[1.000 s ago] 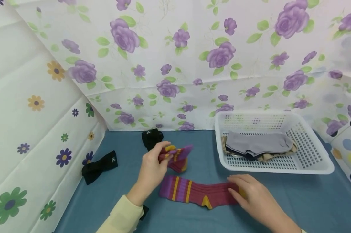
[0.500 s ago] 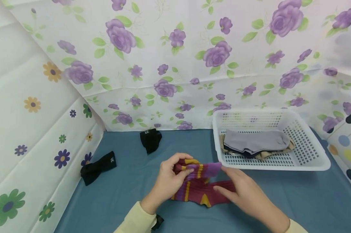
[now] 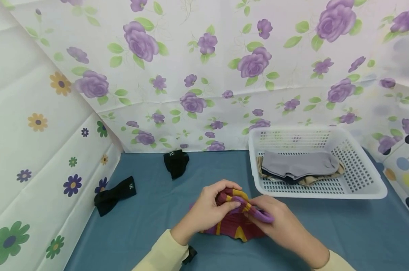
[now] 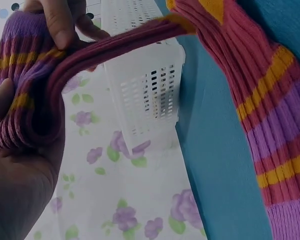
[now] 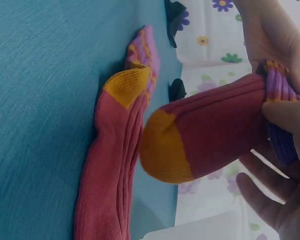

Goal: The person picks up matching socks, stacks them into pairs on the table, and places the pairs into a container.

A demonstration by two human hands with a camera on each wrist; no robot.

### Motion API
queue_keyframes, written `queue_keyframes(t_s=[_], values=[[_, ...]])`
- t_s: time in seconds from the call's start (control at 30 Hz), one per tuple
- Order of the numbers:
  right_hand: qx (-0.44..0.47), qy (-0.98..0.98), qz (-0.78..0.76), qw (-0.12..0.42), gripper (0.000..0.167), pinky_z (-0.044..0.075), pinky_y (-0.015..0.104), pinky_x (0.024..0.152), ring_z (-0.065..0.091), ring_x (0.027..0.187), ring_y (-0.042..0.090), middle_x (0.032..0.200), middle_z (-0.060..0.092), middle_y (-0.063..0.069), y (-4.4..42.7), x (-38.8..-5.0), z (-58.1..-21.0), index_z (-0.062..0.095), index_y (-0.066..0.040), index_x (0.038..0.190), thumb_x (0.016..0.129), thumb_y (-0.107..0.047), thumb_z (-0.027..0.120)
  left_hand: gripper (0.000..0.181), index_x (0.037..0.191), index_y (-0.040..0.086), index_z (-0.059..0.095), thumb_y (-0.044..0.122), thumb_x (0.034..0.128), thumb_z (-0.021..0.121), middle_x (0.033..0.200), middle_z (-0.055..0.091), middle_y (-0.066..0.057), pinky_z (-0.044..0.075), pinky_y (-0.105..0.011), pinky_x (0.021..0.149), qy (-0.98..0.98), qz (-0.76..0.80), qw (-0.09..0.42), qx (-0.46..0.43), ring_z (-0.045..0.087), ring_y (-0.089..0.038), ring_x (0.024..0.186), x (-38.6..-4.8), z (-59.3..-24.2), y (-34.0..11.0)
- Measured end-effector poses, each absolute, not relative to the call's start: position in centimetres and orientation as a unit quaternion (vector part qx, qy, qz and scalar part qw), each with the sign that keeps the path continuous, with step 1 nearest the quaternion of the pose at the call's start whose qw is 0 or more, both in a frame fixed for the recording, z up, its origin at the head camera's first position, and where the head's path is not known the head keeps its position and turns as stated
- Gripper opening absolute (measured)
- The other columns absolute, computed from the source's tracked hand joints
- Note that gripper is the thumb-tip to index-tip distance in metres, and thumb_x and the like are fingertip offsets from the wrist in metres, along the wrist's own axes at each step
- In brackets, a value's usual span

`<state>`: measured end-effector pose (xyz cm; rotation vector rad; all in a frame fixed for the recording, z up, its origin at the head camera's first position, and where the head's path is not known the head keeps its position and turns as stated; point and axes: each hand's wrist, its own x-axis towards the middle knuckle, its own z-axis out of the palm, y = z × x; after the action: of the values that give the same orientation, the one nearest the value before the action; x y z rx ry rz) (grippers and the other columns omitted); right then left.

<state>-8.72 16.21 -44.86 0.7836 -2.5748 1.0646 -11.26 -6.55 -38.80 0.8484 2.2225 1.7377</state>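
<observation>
Both hands hold one striped sock [image 5: 210,130], maroon with a mustard toe and purple-and-mustard cuff bands, raised over the cloth. My left hand [image 3: 212,209] grips its bunched, folded part, with the thumb on the purple band. At the purple cuff, my right hand [image 3: 282,224] pinches the knit between thumb and fingers. The foot end hangs down in the right wrist view. A matching sock [image 4: 270,100] lies flat on the blue cloth below, partly hidden by the hands in the head view.
A white perforated basket [image 3: 321,195] stands at the back right, holding a grey sock [image 3: 299,164] on top of dark and beige ones. Black socks lie at the left [image 3: 114,195], at the back [image 3: 176,163] and beside the left sleeve [image 3: 190,256]. Flowered sheets hang behind and left.
My left hand has carried the held sock to the right, over the flat one. My right hand has left the flat sock's toe and taken hold of the raised sock's cuff.
</observation>
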Motion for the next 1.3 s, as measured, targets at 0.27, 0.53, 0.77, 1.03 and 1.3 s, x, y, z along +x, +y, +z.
queue_keyframes(t_s=[0.27,0.53,0.77,1.03,1.3], values=[[0.239,-0.883,0.366,0.169,0.022,0.053,0.022,0.071,0.060,0.085,-0.001,0.093,0.063,-0.014,15.7,-8.7,-44.3,0.064,-0.025,0.099,0.081,-0.018,0.074,0.056,0.131,0.034,0.040,0.050,0.0833,0.064,0.128,0.048,0.011,0.051,-0.030,0.082,0.824,0.546,0.064,0.137,0.053,-0.011,0.112,-12.0,-41.0,-6.0],[0.255,-0.885,0.327,0.210,0.036,0.056,0.027,0.071,0.068,0.088,0.011,0.100,0.069,-0.001,15.7,-8.8,-43.9,0.065,-0.017,0.111,0.077,-0.010,0.074,0.066,0.119,0.016,0.060,0.070,0.0828,0.048,0.071,0.067,0.000,0.050,-0.030,0.053,0.838,0.530,0.120,0.050,0.063,-0.014,0.061,-11.2,-40.2,-5.6],[0.287,-0.886,0.295,0.212,0.053,0.056,0.027,0.072,0.068,0.093,0.015,0.111,0.068,0.000,15.5,-8.7,-44.2,0.059,-0.020,0.125,0.076,-0.007,0.074,0.073,0.137,0.012,0.040,0.059,0.0843,0.057,0.088,0.069,-0.005,0.055,-0.034,0.056,0.792,0.569,0.218,0.048,0.068,-0.019,0.065,-10.9,-39.9,-5.2],[0.295,-0.871,0.346,0.188,0.039,0.043,0.005,0.058,0.062,0.072,-0.001,0.105,0.069,-0.001,15.1,-8.9,-44.4,0.062,-0.020,0.120,0.083,-0.009,0.070,0.081,0.141,0.013,0.033,0.009,0.0745,0.078,0.112,0.065,-0.009,0.055,-0.032,0.074,0.758,0.606,0.224,0.088,0.069,-0.016,0.088,-11.4,-41.2,-5.2],[0.238,-0.889,0.334,0.202,0.027,0.046,0.005,0.065,0.064,0.082,0.000,0.099,0.068,-0.010,17.2,-9.2,-43.4,0.067,-0.025,0.108,0.085,-0.012,0.069,0.020,0.102,0.016,0.070,0.011,0.0832,0.068,0.091,0.071,0.001,0.053,-0.025,0.065,0.844,0.512,0.108,0.115,0.065,-0.008,0.075,-12.8,-40.9,-7.3]])
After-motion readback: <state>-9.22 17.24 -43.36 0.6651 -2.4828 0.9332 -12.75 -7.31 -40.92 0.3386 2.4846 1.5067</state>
